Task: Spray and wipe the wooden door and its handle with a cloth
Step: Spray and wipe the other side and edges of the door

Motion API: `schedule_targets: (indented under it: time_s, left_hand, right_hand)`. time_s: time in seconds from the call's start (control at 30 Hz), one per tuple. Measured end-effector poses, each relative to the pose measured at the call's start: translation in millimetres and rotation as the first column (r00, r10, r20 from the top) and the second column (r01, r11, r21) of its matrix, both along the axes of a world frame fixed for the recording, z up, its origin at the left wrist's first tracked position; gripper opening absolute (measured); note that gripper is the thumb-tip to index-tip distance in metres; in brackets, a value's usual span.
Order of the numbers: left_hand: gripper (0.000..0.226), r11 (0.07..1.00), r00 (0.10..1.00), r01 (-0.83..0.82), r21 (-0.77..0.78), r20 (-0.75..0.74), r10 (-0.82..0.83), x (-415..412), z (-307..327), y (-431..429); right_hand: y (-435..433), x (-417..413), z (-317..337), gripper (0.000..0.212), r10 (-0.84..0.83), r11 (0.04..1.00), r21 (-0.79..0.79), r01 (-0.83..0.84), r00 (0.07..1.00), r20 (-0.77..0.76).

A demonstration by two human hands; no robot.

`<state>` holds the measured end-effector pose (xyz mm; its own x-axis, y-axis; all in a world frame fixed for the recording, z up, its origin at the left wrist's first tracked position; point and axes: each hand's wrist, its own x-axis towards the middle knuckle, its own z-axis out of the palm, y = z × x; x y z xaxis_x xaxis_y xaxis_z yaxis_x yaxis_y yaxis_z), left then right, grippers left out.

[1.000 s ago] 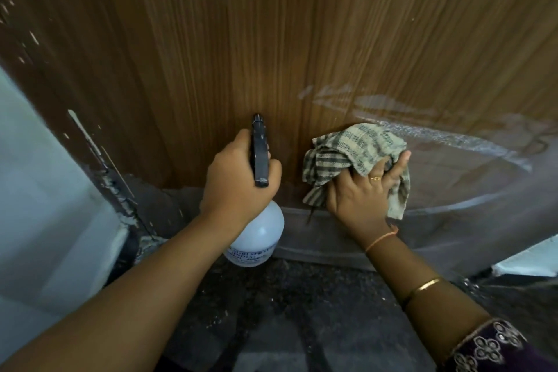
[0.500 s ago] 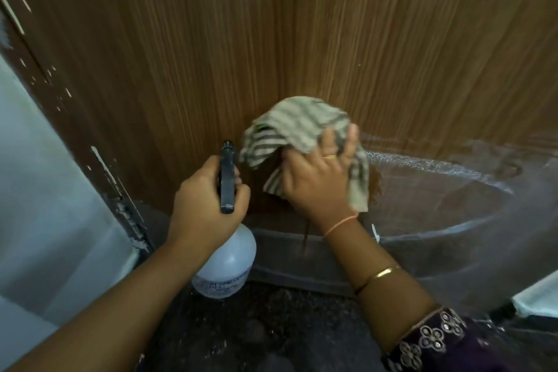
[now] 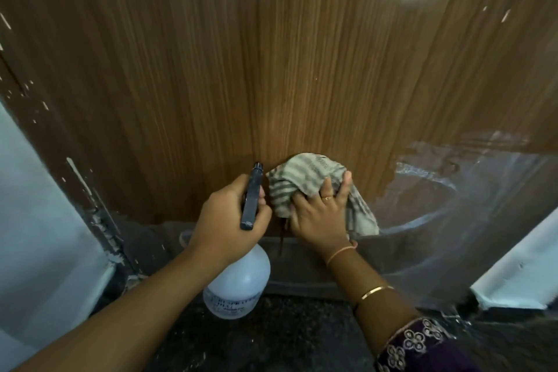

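Item 1. Left hand (image 3: 229,217): fingers and thumb curled tight round the neck of a translucent white plastic spray bottle (image 3: 238,284), its black trigger head (image 3: 252,199) standing up out of the fist with the nozzle aimed at the door. The bottle's round body hangs below the fist. Forearm bare, reaching up from lower left, wrist straight.

Item 2. Right hand (image 3: 320,214): fingers fairly straight and a little apart, laid flat over a bunched green-and-cream striped cloth (image 3: 305,175) and pressing it to the door. A gold ring (image 3: 327,198) on one finger. Wrist bent back; forearm rising from lower right, with a thin orange thread (image 3: 341,252), a gold bangle (image 3: 376,291) and a dark purple embroidered sleeve (image 3: 416,347).

Item 3. Brown wood-grain door (image 3: 271,69): fills the upper view. The cloth sits low on it, just right of the spray nozzle, one loose end hanging beside the wrist.

Item 4. Clear plastic film (image 3: 437,205): covers the door's lower right and bottom edge, wrinkled.

Item 5. Dark brown door frame (image 3: 60,142), flecked with white paint, at left; pale wall (image 3: 39,220) beside it.

Item 6. Dark speckled stone floor (image 3: 271,335) beneath both arms.
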<state>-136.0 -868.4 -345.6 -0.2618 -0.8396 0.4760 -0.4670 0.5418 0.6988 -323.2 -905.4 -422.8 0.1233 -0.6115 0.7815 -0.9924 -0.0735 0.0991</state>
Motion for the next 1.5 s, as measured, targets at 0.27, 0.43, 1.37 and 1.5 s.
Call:
schedule_targets:
  time_s: [0.27,0.43,1.37,1.5]
  left_hand:
    - [0.009,0.991,0.989,0.134,0.0,-0.069,-0.134,-43,20,0]
    - [0.013,0.981,0.978,0.192,0.023,-0.09,-0.189,-69,24,-1]
    - [0.022,0.953,0.951,0.304,-0.003,-0.061,-0.304,-143,24,-7]
    - [0.019,0.951,0.949,0.31,-0.012,-0.058,-0.311,-149,22,-12]
  right_hand:
    - [9,-55,46,0.033,-0.248,0.95,-0.09,0.3,0.896,0.369]
    - [15,-109,53,0.072,-0.217,0.858,-0.08,0.507,0.499,0.839]
    - [6,-160,59,0.055,-0.246,0.925,0.179,0.334,0.172,0.954]
    - [1,-161,77,0.078,-0.062,0.979,-0.042,0.2,0.486,0.872]
